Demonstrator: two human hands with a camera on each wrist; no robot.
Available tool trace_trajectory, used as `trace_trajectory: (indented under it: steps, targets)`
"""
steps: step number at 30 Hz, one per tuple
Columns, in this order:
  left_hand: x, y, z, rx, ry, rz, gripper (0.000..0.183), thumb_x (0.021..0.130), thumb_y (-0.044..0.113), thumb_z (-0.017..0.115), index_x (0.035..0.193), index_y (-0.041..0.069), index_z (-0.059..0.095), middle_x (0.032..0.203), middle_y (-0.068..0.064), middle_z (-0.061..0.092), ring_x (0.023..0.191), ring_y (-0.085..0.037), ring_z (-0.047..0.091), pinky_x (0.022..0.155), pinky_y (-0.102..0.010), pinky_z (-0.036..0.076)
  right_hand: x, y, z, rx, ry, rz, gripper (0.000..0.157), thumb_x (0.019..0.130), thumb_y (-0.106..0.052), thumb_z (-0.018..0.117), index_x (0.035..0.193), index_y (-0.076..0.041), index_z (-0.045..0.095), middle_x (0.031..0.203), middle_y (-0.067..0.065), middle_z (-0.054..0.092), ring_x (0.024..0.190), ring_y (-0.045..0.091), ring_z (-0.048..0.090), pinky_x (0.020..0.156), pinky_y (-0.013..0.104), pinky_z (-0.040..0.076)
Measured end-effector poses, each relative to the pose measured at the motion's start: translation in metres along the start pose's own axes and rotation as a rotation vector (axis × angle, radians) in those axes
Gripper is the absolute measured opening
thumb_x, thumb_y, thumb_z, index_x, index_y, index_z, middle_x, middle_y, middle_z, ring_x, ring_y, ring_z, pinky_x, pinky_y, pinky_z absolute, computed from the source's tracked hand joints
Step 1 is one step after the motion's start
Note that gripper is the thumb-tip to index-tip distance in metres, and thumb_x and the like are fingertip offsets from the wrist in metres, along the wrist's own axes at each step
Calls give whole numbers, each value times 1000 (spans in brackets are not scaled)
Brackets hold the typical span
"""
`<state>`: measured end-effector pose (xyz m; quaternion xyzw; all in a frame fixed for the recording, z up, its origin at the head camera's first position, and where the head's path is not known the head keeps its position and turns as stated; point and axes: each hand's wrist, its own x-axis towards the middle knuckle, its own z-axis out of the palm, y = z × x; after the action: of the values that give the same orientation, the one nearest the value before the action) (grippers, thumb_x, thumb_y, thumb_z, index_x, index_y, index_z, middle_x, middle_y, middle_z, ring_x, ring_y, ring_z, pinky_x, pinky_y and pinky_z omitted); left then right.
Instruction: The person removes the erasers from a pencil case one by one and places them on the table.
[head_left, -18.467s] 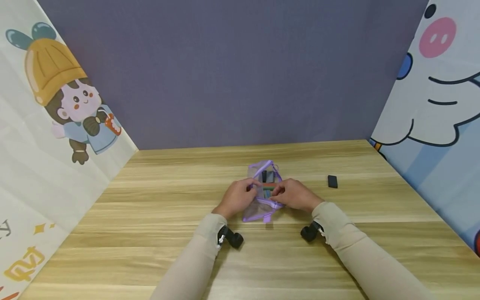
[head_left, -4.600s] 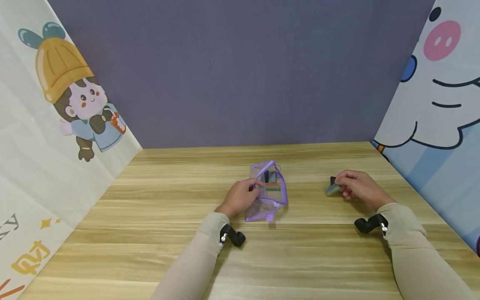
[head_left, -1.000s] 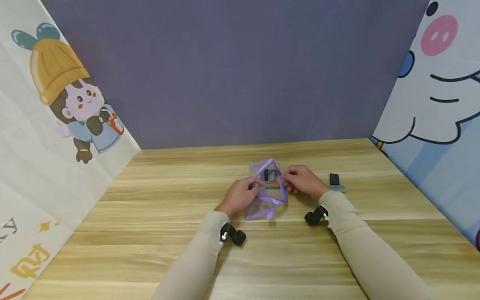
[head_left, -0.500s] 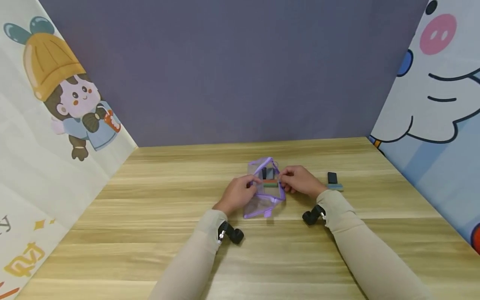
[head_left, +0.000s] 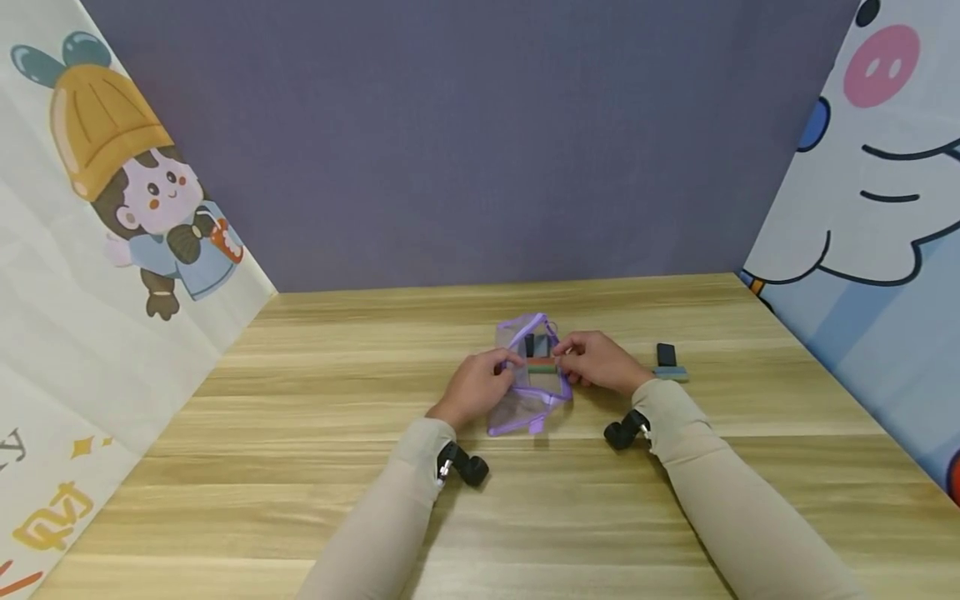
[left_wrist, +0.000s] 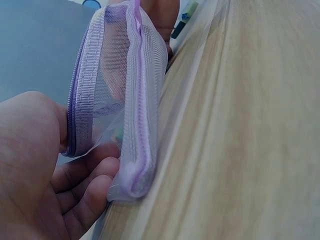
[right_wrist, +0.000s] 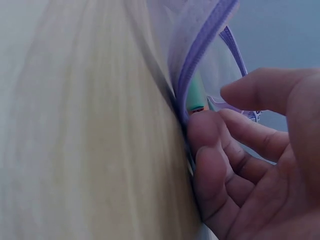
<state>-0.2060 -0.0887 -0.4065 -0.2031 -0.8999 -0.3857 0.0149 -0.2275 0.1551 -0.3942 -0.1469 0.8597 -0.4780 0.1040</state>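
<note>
A purple-edged mesh zip pouch (head_left: 516, 412) lies unzipped on the wooden table. My left hand (head_left: 476, 387) holds the left edge of its mouth, thumb on one side and fingers under the mesh (left_wrist: 145, 115). Inside sit an orange-and-green bar (head_left: 542, 366), a small black piece (head_left: 530, 345) and a grey piece (head_left: 542, 345). At the right rim is my right hand (head_left: 602, 365), its fingertips beside the bar's end. In the right wrist view, the thumb stands apart from the loosely bent fingers (right_wrist: 204, 130), and the bar's green side (right_wrist: 196, 95) shows beyond them.
Right of the right hand, a black block (head_left: 666, 355) lies on the table (head_left: 337, 400), with a blue-grey bar (head_left: 671, 373) just in front of it. A dark panel (head_left: 480, 150) closes off the back, and printed panels stand at both sides.
Earlier, my right hand carried the blue-grey bar from the pouch to beside the black block. It has since returned, moving slightly farther into the pouch's mouth. My left hand has kept its hold.
</note>
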Motion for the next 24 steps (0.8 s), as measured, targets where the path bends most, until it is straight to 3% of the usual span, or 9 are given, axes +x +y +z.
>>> trace_trajectory:
  steps: [17, 24]
  targets:
    - [0, 3, -1, 14, 13, 11, 27, 94, 13, 59, 116, 19, 73, 73, 3, 58, 60, -11, 50, 56, -29, 46, 11, -2, -5, -83, -100, 60, 33, 92, -16, 67, 120, 1, 66, 81, 10, 66, 67, 20, 60, 58, 32, 49]
    - [0, 2, 0, 11, 10, 12, 27, 94, 13, 58, 116, 19, 73, 69, 3, 55, 56, -10, 48, 52, -27, 44, 9, -2, -5, -75, -100, 71, 28, 91, -15, 69, 115, -1, 69, 80, 9, 65, 65, 19, 58, 57, 30, 48]
